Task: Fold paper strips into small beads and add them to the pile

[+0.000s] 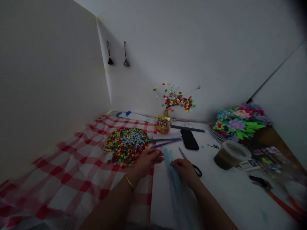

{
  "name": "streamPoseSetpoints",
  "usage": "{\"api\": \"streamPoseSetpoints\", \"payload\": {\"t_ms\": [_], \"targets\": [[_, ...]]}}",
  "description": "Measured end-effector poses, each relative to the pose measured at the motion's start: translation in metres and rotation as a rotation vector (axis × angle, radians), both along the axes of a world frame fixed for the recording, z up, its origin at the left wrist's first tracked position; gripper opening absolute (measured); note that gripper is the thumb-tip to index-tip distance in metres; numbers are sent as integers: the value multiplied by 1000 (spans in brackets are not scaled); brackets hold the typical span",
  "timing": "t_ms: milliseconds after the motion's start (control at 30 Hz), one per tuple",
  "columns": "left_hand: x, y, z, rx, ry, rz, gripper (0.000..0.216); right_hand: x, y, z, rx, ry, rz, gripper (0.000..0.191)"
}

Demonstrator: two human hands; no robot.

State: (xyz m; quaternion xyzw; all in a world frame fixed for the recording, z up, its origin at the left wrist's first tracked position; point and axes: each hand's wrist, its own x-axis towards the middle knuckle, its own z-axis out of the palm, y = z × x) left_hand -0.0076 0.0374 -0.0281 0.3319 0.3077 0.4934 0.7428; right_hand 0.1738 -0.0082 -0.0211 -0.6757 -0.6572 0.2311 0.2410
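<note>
My right hand (184,170) is closed in a pinch on light blue paper strips (174,179), which run over the white table toward me. To their left, my left hand (149,160) has its fingers loosely curved, thumb and fingertips apart, close to the strips' far end. I see nothing held in it. A gold bracelet (129,182) circles the left wrist. Beyond that hand, a pile of small colourful folded paper stars (128,143) lies on a red and white checked cloth (96,172). Scissors (197,170) with black handles lie partly behind my right hand.
A black phone (189,139), dark green and purple strips (168,142) and a jar (164,124) of star-tipped stems stand or lie ahead. At right are a plastic tub (226,156), red-handled pliers (263,183) and bright fuzzy flowers (240,121). Walls close the back and left.
</note>
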Motion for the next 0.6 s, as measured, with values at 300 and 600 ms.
{"api": "streamPoseSetpoints", "payload": {"t_ms": [300,600], "targets": [[9,-14,3,122,242,-200,25,2,-1,2,47,-33,112,33],[16,-14,-2,48,214,-191,19,-6,-6,6,156,18,21,29]]}}
